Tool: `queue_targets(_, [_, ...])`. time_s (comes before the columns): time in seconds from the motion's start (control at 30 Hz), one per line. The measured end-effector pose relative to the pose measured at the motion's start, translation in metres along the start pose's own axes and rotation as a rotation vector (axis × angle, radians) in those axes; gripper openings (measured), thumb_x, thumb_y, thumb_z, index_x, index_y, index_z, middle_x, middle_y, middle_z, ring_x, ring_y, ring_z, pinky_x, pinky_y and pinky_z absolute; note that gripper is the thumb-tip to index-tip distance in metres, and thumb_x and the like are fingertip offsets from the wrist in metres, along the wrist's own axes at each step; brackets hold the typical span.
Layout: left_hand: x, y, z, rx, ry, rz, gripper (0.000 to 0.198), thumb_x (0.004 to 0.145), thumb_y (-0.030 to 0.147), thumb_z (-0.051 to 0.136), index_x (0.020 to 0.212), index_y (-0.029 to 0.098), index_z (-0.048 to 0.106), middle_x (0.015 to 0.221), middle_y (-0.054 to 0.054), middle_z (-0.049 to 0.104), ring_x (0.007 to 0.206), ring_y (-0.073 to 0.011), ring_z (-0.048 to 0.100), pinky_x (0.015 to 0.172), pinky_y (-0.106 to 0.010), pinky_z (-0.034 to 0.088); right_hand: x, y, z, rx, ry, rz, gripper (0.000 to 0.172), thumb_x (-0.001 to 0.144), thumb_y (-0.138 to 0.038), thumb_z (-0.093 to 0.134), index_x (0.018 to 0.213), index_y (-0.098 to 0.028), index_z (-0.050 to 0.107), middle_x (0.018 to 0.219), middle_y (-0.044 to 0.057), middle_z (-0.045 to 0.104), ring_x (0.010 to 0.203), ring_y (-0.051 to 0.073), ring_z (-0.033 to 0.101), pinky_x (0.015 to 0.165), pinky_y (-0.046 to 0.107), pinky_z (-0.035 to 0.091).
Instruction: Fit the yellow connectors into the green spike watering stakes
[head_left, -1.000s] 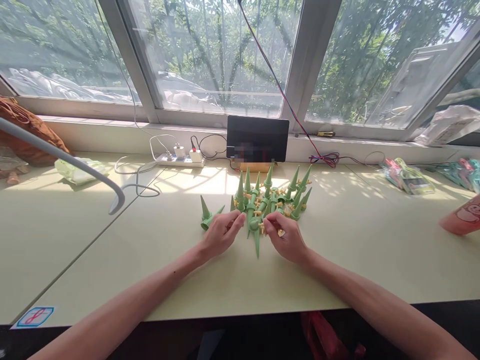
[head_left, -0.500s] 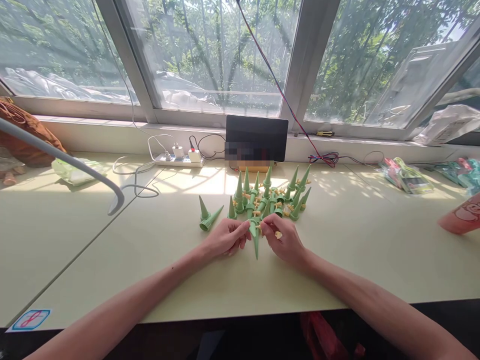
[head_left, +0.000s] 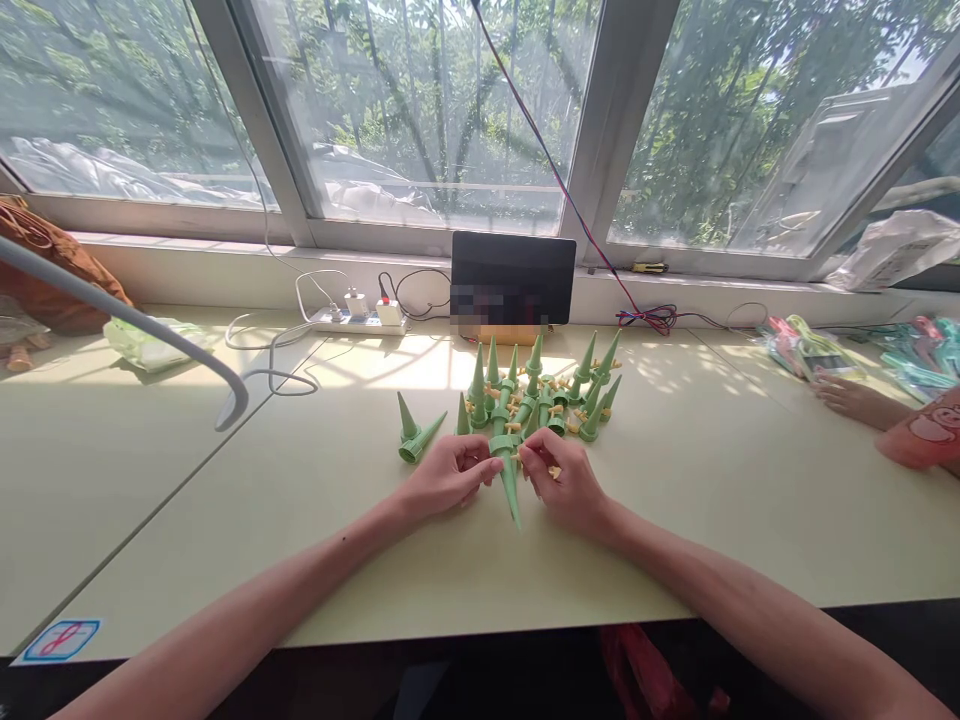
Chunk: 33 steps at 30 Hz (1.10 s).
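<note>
Green plastic cone spike (head_left: 511,487), just before the pile of green spikes (head_left: 541,395), is pinched by left hand (head_left: 448,474) and right hand (head_left: 568,482).

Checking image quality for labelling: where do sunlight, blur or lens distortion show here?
Head view: sun patches dapple the table behind the green spikes; window frame splayed by the lens; blurred patch on the tablet; left hand, right hand and held spike sharp.

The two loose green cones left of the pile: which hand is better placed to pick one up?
Probably the left. The left hand lies beside the loose cones; the right hand is beyond the green spike that both hands pinch.
</note>
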<state>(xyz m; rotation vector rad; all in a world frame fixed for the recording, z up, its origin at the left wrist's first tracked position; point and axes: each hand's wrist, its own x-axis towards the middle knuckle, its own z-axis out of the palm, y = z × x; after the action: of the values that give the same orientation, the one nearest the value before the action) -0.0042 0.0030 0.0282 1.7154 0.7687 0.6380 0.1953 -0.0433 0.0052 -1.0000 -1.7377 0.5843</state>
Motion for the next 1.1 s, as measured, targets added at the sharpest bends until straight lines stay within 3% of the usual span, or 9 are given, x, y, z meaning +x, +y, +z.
queue_targets(0.27, [-0.0006,-0.0006,0.0025,0.014,0.05,0.12,0.025,0.088,0.038,0.065,0.088,0.014,0.059,0.055,0.008,0.045,0.044,-0.0053,0.04,0.042,-0.017,0.032,-0.0008,0.0015,0.0018,0.058,-0.013,0.045,0.019,0.099,-0.028,0.049,0.082,-0.02,0.05,0.062,-0.004,0.054,0.045,0.009,0.047,0.047,0.022,0.037])
queue_targets(0.57, [-0.0007,-0.0054,0.0036,0.175,0.162,0.295,0.018,0.085,0.028,0.069,0.094,0.012,0.065,0.065,0.003,0.055,0.052,-0.0063,0.043,0.048,-0.019,0.04,-0.0007,0.0011,0.0017,0.106,-0.028,0.093,0.02,0.1,-0.029,0.049,0.082,-0.02,0.05,0.058,-0.004,0.052,0.045,0.009,0.046,0.046,0.022,0.037])
queue_targets(0.73, [-0.0009,-0.0029,0.0032,0.182,0.143,0.319,0.02,0.087,0.03,0.068,0.098,0.012,0.066,0.069,0.001,0.058,0.052,-0.0061,0.044,0.048,-0.019,0.042,-0.0017,-0.0013,0.0016,0.109,-0.005,0.072,0.019,0.1,-0.028,0.049,0.082,-0.02,0.051,0.056,-0.005,0.05,0.044,0.009,0.046,0.045,0.022,0.037])
queue_targets(0.97, [0.0024,-0.0056,0.0009,0.276,0.139,0.389,0.025,0.088,0.032,0.068,0.074,0.014,0.058,0.064,0.004,0.048,0.053,-0.006,0.036,0.045,-0.018,0.031,-0.002,-0.0021,0.0014,0.1,0.065,0.005,0.018,0.099,-0.025,0.049,0.082,-0.02,0.05,0.062,-0.004,0.052,0.045,0.008,0.047,0.046,0.022,0.039])
queue_targets(1.1, [0.0016,-0.0074,0.002,0.313,0.156,0.427,0.027,0.089,0.027,0.066,0.069,0.014,0.054,0.062,0.004,0.044,0.055,-0.0067,0.036,0.047,-0.019,0.032,-0.0015,-0.0031,0.0018,0.106,0.051,0.036,0.019,0.1,-0.027,0.049,0.082,-0.02,0.05,0.062,-0.004,0.052,0.044,0.009,0.047,0.045,0.022,0.038])
